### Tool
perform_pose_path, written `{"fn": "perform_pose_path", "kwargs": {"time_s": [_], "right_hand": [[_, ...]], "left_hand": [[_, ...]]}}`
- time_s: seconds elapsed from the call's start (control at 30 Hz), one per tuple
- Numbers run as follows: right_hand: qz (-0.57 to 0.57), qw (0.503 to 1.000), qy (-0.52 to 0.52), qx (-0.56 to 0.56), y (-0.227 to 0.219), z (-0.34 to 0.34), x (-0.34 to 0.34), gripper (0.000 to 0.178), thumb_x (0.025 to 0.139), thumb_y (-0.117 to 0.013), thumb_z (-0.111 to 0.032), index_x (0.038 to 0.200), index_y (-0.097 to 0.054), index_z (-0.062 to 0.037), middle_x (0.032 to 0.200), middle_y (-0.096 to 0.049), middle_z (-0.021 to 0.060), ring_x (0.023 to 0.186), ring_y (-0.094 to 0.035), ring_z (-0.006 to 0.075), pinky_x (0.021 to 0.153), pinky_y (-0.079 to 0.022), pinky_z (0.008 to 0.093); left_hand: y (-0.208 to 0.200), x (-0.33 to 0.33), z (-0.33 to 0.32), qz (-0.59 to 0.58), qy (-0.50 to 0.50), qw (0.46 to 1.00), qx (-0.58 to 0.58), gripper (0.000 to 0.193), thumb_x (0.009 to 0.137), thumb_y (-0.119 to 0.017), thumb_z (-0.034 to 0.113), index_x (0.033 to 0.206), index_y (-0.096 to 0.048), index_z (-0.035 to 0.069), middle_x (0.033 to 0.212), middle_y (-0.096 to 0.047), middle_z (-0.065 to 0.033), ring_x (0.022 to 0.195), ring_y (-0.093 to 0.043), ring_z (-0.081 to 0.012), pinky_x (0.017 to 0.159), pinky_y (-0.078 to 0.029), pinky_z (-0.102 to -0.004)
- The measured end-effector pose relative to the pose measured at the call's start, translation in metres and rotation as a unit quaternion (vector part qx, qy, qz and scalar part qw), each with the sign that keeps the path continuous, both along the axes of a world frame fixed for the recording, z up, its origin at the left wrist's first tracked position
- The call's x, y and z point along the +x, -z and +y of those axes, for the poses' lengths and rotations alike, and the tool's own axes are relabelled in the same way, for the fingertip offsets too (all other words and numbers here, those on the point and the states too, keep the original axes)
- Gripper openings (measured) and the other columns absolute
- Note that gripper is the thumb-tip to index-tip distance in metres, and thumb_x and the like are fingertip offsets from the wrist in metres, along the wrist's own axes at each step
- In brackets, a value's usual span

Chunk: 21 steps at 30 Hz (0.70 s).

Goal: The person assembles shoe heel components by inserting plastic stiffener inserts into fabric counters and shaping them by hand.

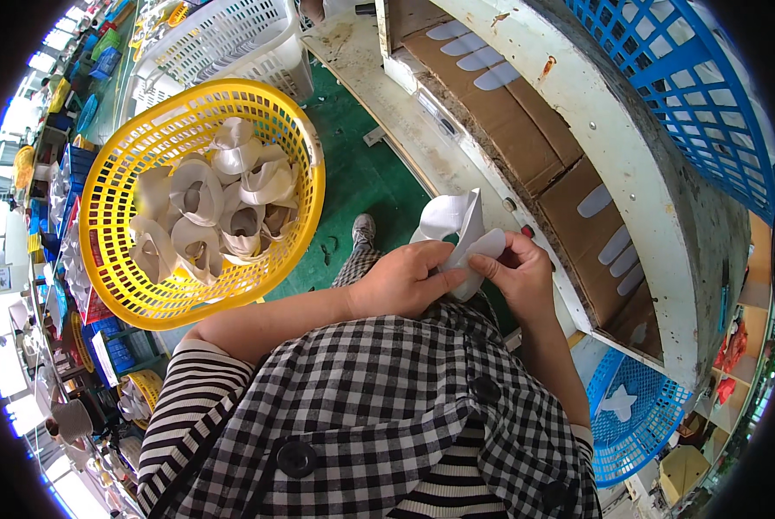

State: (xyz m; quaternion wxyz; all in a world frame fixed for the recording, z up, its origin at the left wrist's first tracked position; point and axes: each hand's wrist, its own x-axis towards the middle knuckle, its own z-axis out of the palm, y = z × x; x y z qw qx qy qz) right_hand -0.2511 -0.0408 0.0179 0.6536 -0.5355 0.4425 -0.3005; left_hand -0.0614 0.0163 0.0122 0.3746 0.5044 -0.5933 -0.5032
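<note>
A: Where's the white piece?
B: In front of the checked garment, held between 2 hands; the left hand is nearly closed, thumb and fingers pinching its lower edge; the right hand pinches a rounded white end between thumb and fingertips; I can't tell whether that end is separate.
A: Anything in the way?
B: The fingers cover its lower part; just right stands 1 white-framed shelf, its front edge hiding some of the cardboard inside.
A: And counts?
B: On the cardboard, 8 white ovals show, in 2 groups of 4; left is 1 yellow basket of curved white pieces, too overlapped to count; beyond it, 1 white basket; on the right, 2 blue baskets, the lower holding 1 cross-shaped white piece.
</note>
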Motion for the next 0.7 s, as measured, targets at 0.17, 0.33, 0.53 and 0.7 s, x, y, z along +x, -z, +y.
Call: {"fn": "perform_pose_path", "kwargs": {"time_s": [0.17, 0.33, 0.53, 0.7], "right_hand": [[-0.024, 0.997, -0.039, -0.063, 0.011, -0.009, -0.003, 0.019, 0.077, -0.074, -0.008, 0.091, -0.063, -0.0003, 0.083, -0.063, 0.0027, 0.075, -0.059, 0.0086, 0.069, -0.049, 0.0236], [-0.049, 0.995, 0.082, 0.04, 0.015, -0.02, 0.003, 0.019, 0.082, -0.069, -0.012, 0.093, -0.058, -0.0025, 0.074, -0.055, -0.0001, 0.064, -0.053, 0.0077, 0.055, -0.045, 0.0218], [-0.049, 0.991, 0.122, -0.017, 0.023, 0.004, 0.003, 0.019, 0.088, -0.063, -0.019, 0.09, -0.055, -0.0023, 0.081, -0.055, 0.0038, 0.065, -0.052, 0.0086, 0.059, -0.044, 0.0229], [0.042, 0.992, 0.011, -0.118, 0.019, 0.011, 0.019, 0.028, 0.083, -0.068, -0.024, 0.092, -0.055, -0.0008, 0.076, -0.058, 0.0076, 0.068, -0.055, 0.0141, 0.063, -0.045, 0.0296]], "left_hand": [[-0.012, -0.001, -0.005, -0.07, 0.019, 0.996, 0.05, 0.031, 0.088, -0.059, 0.03, 0.079, -0.056, 0.0, 0.07, -0.057, -0.0172, 0.065, -0.057, -0.0324, 0.059, -0.044, -0.0387], [-0.009, 0.0, -0.004, -0.029, 0.034, 0.999, 0.023, 0.027, 0.093, -0.053, 0.027, 0.089, -0.054, 0.0, 0.075, -0.058, -0.0156, 0.072, -0.058, -0.0231, 0.064, -0.044, -0.0353], [-0.007, -0.004, -0.007, 0.281, -0.067, 0.951, 0.115, 0.021, 0.097, -0.048, 0.02, 0.102, -0.05, 0.0, 0.091, -0.055, -0.0045, 0.087, -0.051, -0.0089, 0.074, -0.045, -0.0277], [0.012, 0.0, -0.011, 0.16, -0.114, 0.979, 0.057, 0.035, 0.091, -0.059, 0.031, 0.102, -0.049, -0.001, 0.095, -0.056, -0.0078, 0.088, -0.052, -0.0106, 0.077, -0.046, -0.027]]}}
